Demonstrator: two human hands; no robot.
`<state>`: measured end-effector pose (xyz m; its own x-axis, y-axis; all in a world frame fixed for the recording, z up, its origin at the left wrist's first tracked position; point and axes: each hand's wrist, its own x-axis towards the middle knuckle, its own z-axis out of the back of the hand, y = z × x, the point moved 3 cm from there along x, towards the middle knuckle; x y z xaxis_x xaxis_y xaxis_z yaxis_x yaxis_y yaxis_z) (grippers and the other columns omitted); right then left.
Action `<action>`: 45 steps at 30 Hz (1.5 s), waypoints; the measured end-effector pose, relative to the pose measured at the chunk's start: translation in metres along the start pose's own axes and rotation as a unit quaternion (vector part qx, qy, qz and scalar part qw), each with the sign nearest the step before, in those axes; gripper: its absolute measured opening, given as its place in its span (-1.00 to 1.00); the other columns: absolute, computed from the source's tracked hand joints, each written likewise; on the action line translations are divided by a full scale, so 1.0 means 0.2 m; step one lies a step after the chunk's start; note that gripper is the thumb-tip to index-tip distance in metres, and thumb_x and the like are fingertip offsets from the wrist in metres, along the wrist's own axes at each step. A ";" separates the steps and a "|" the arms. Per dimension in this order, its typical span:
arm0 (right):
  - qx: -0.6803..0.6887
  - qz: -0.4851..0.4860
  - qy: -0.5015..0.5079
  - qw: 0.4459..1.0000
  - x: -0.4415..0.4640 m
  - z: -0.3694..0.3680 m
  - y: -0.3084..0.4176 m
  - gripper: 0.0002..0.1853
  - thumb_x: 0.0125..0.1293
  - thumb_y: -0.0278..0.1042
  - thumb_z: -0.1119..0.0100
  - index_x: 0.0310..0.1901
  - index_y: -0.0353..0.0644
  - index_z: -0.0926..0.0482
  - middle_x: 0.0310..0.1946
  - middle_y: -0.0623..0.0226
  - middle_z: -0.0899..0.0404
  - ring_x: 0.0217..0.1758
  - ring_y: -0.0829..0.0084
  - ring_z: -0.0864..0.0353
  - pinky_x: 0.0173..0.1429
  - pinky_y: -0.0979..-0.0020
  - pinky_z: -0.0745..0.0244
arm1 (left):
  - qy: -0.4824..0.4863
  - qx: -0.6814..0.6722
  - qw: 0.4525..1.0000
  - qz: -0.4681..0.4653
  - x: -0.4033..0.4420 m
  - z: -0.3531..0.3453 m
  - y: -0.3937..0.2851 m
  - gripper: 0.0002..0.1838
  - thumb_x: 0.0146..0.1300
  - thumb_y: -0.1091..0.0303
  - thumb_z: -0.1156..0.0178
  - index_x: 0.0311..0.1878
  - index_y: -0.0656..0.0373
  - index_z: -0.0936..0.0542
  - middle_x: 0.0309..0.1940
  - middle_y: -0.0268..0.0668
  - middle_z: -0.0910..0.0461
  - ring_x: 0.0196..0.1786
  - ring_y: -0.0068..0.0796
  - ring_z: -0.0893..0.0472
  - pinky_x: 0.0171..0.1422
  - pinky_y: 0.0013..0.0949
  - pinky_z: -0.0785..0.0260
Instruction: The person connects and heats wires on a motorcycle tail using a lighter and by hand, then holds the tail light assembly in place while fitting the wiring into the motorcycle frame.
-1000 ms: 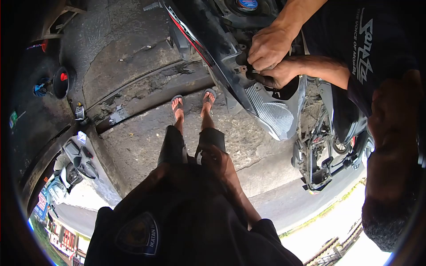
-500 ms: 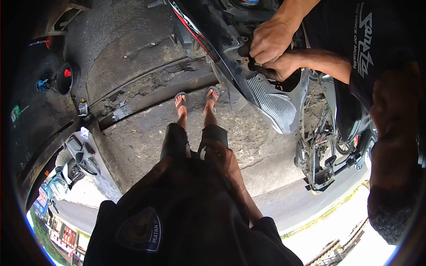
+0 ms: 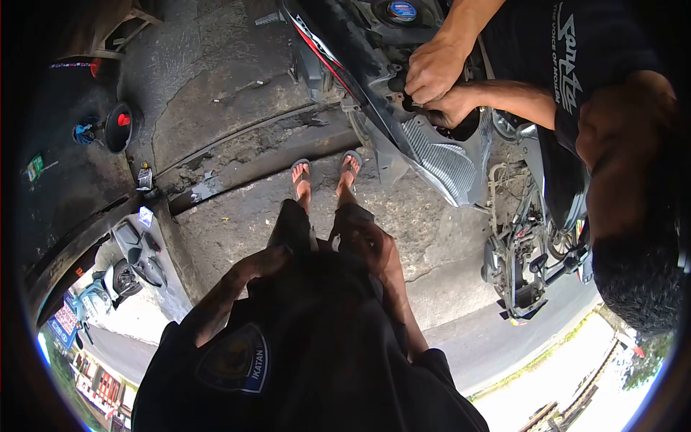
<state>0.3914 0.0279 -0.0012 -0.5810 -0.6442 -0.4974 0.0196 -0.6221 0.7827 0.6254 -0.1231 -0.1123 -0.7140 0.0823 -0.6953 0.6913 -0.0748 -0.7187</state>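
The motorcycle (image 3: 374, 93) is taken as the landmark. The wearer's forearms are extended from a dark shirt (image 3: 309, 345), with both elbows bent, below and to the left of the motorcycle in the view. The left hand (image 3: 268, 262) is held at the shorts (image 3: 289, 223); its fingers are obscured by shadow. The right hand (image 3: 371, 252) is held at the opposite thigh, its fingertips poorly defined. Grip width and any held item cannot be determined for either hand.

In the motorcycle's opened body, just above the textured silver panel (image 3: 443, 162), a co-worker's two hands (image 3: 437, 68) are placed close together; the part between their fingers is concealed. The motorcycle is cut off by the upper picture edge. Below and right of it, an exposed frame (image 3: 515, 277) is partly visible.
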 end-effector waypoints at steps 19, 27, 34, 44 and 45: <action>0.056 0.116 -0.322 0.938 0.29 1.02 -0.15 -0.53 0.44 -0.33 -0.04 0.31 -0.37 -0.36 0.30 0.01 -0.39 0.36 0.17 -0.36 0.40 0.25 -0.24 | -0.086 -0.344 0.935 -0.032 0.79 0.01 -1.16 -0.12 0.35 -0.39 0.09 0.37 0.28 -0.31 0.17 -0.02 -0.49 0.22 -0.19 -0.54 0.22 -0.15 -0.45; 0.012 0.148 -0.225 0.963 0.41 1.06 -0.17 -0.46 0.44 -0.24 -0.07 0.35 -0.34 -0.29 0.32 0.06 -0.35 0.36 0.21 -0.33 0.43 0.28 -0.16 | -0.115 -0.440 0.886 -0.084 0.85 -0.14 -1.28 -0.06 0.30 -0.45 0.07 0.38 0.28 -0.26 0.24 0.00 -0.40 0.24 -0.16 -0.51 0.22 -0.09 -0.45; 0.052 0.144 -0.187 0.970 0.45 1.07 -0.18 -0.47 0.43 -0.36 -0.08 0.38 -0.27 -0.24 0.34 0.02 -0.29 0.35 0.13 -0.32 0.36 0.19 -0.30 | -0.157 -0.459 0.870 -0.090 0.90 -0.18 -1.25 -0.13 0.31 -0.43 0.06 0.20 0.32 -0.39 0.06 -0.06 -0.52 0.14 -0.24 -0.57 0.16 -0.13 -0.48; 0.023 0.173 -0.173 0.969 0.45 1.08 -0.18 -0.47 0.42 -0.40 -0.09 0.38 -0.28 -0.24 0.34 0.02 -0.28 0.35 0.09 -0.32 0.34 0.16 -0.33 | -0.172 -0.456 0.869 -0.085 0.83 -0.17 -1.31 -0.07 0.31 -0.44 0.07 0.31 0.35 -0.30 0.13 -0.03 -0.48 0.13 -0.23 -0.58 0.17 -0.17 -0.49; 0.022 0.169 -0.171 0.970 0.45 1.08 -0.18 -0.46 0.42 -0.40 -0.09 0.38 -0.28 -0.24 0.34 0.01 -0.29 0.35 0.09 -0.32 0.34 0.15 -0.32 | -0.172 -0.456 0.869 -0.084 0.82 -0.18 -1.32 -0.07 0.31 -0.44 0.07 0.31 0.35 -0.30 0.13 -0.03 -0.48 0.13 -0.23 -0.58 0.17 -0.17 -0.49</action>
<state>0.1623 0.0894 0.0070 -0.7836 -0.6181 -0.0628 0.2247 -0.3762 0.8989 0.3300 -0.0551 -0.0371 -0.6965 -0.2978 -0.6529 0.2623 0.7412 -0.6179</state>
